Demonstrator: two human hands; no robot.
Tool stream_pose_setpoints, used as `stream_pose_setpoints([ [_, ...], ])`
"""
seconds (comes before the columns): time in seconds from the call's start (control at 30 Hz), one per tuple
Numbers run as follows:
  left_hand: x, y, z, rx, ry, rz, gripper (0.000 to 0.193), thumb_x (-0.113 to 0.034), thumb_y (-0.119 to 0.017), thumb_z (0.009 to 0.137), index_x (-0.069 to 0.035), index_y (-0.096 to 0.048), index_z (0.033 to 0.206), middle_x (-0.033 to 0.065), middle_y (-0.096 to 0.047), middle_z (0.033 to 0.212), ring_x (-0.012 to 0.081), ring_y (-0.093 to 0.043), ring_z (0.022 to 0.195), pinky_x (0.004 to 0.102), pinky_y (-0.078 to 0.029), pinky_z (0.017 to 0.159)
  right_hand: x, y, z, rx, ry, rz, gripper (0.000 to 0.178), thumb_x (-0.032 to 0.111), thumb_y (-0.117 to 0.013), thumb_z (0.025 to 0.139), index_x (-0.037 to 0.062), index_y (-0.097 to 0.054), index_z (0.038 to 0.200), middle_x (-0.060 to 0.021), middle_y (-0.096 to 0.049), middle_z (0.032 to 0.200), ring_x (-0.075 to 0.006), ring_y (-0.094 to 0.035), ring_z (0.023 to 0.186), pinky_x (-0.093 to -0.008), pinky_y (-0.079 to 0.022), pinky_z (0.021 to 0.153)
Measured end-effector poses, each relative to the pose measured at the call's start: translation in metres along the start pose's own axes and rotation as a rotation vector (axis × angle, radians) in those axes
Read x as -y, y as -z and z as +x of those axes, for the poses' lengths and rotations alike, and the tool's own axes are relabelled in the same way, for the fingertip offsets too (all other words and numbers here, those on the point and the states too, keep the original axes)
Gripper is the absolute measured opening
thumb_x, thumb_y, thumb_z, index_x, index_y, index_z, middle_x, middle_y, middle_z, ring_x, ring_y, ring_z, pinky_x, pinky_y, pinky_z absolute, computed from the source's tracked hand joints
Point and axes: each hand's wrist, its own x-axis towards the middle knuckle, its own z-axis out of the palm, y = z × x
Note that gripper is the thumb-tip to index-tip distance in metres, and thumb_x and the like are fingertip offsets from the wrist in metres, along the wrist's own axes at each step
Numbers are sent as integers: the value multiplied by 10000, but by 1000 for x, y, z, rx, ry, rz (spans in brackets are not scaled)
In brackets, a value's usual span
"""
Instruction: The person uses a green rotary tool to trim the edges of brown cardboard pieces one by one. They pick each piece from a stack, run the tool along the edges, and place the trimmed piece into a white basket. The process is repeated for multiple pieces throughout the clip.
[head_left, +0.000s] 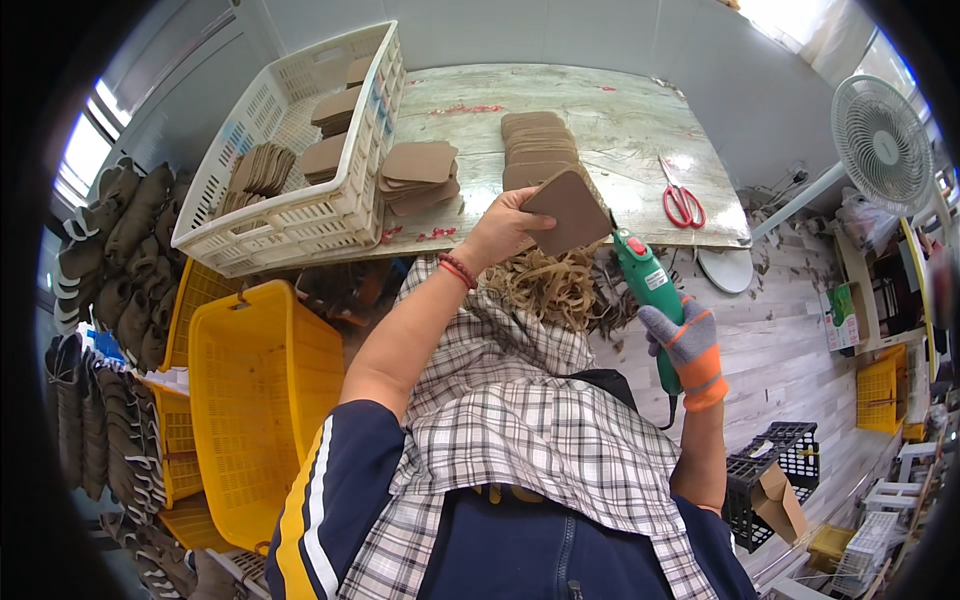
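My bare left hand (494,234) pinches a brown square pad (574,212) with rounded corners, thumb on its upper face. In my right hand (690,350), which wears a grey and orange glove, is a green corded power tool (650,285) with a red button. The tool's narrow tip lies at the pad's right edge; whether it touches cannot be made out. Beyond the held pad a long stack of similar pads (538,140) leans on the table, and a smaller pile (418,172) sits to its left. Brown strip scraps (550,285) heap below the table's edge.
A white crate (290,235) holding more pads stands on the table's left. Red-handled scissors (684,205) lie to the right. Yellow crates (245,400) stand at my left, beside hanging dark brown pieces (140,225). A fan (880,140) and black crate (755,480) are rightward.
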Motion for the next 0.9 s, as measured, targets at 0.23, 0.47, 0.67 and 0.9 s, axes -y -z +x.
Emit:
stream_pose_setpoints([
  [0.23, 1, 6, -14, -13, 172, 107, 403, 79, -635, 777, -2, -592, 1170, 63, -659, 1051, 141, -626, 922, 301, -508, 840, -6, -10, -3, 2, 8, -87, 415, 297, -771, 761, -13, -592, 973, -30, -598, 670, -78, -520, 494, -230, -423, 463],
  [0.47, 19, 0, -29, -22, 297, 84, 390, 76, -660, 753, 20, -593, 1134, 67, -662, 992, 135, -631, 866, 285, -526, 787, -16, -18, 3, -5, -22, -43, 415, 305, -766, 764, -10, -589, 969, -31, -596, 683, -71, -521, 503, -230, -428, 468],
  [0.67, 10, 3, -32, 24, 344, 216, 381, 74, -672, 728, 1, -614, 1098, 51, -667, 968, 98, -610, 847, 253, -487, 799, -17, -21, 5, 19, -23, 2, 369, 274, -763, 771, -8, -592, 937, -20, -591, 671, -69, -519, 503, -225, -422, 447],
  [0.9, -17, 11, -34, -123, 72, 574, 214, 20, -719, 702, -41, -594, 865, 4, -636, 807, 87, -585, 747, 234, -480, 693, -27, -14, 3, 109, -96, 71, 340, 252, -762, 774, -2, -598, 929, -14, -575, 648, -69, -520, 502, -221, -420, 433],
])
